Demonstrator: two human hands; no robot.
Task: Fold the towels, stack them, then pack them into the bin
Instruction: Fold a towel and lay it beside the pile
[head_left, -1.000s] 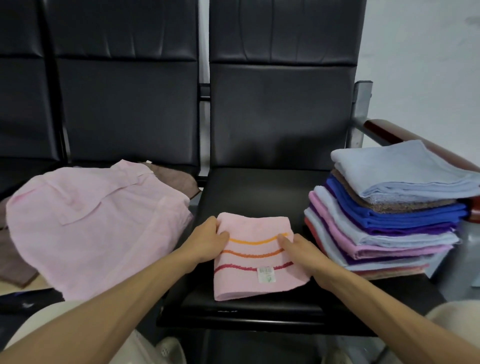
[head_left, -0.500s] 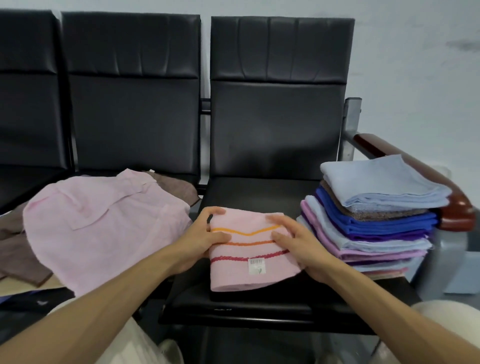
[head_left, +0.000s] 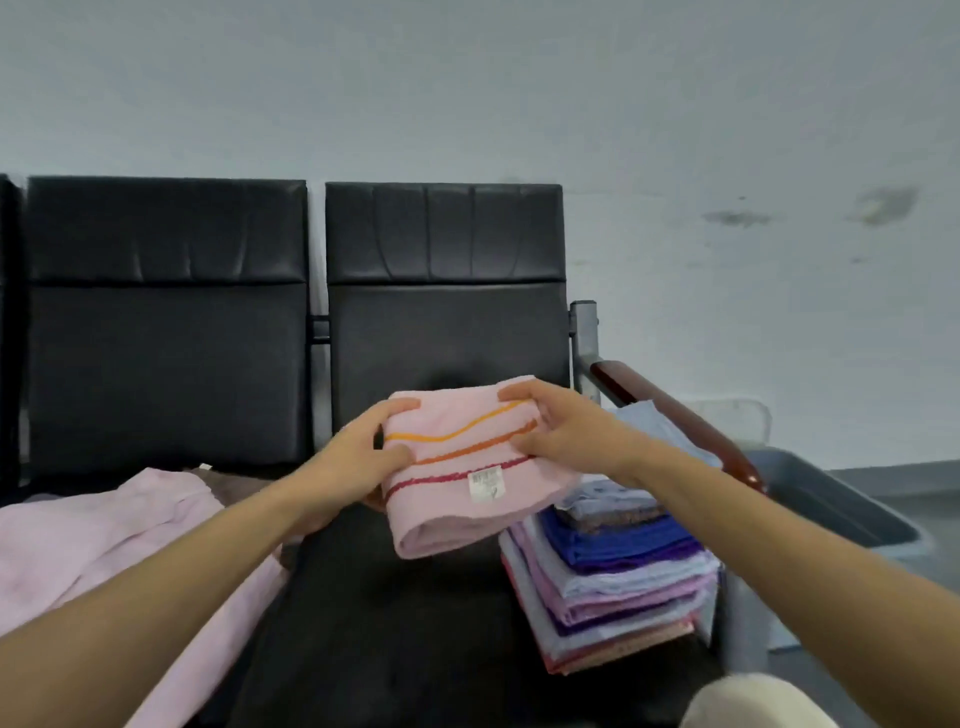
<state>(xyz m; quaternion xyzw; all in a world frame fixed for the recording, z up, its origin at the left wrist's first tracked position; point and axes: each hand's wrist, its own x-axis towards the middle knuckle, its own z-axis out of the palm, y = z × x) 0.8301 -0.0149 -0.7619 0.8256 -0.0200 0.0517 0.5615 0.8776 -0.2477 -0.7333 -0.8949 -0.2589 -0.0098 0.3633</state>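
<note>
Pink terry, folded thick and banded with orange and red stripes, the striped towel (head_left: 467, 499) is held above the black padded seat (head_left: 415, 623), its right end over the stack of folded towels (head_left: 623, 577). The left hand (head_left: 358, 457) and right hand (head_left: 561, 431) each grip one end, fingers (head_left: 402, 406) curled round it. Its white label is too blurred to read. The right forearm hides part of the stack; the wooden armrest (head_left: 675, 410) cuts off the grey plastic bin (head_left: 831, 504), whose inside is hidden. A loose pink towel (head_left: 104, 545) lies left, cropped by the frame. The pale wall is stained.
</note>
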